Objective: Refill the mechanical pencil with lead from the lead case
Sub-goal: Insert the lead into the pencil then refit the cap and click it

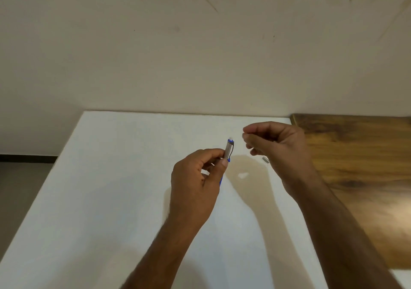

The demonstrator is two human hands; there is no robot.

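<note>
Left hand grips mechanical pencil upright; right hand pinched beside it

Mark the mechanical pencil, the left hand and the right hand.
mechanical pencil (229, 149): head view, on the grey upper barrel.
left hand (195, 186): head view, on its back.
right hand (282, 144): head view, on its back.

I see a white tabletop set against a scuffed cream wall, a dark-grained wooden surface adjoining its right edge, and grey floor at far left.
</note>
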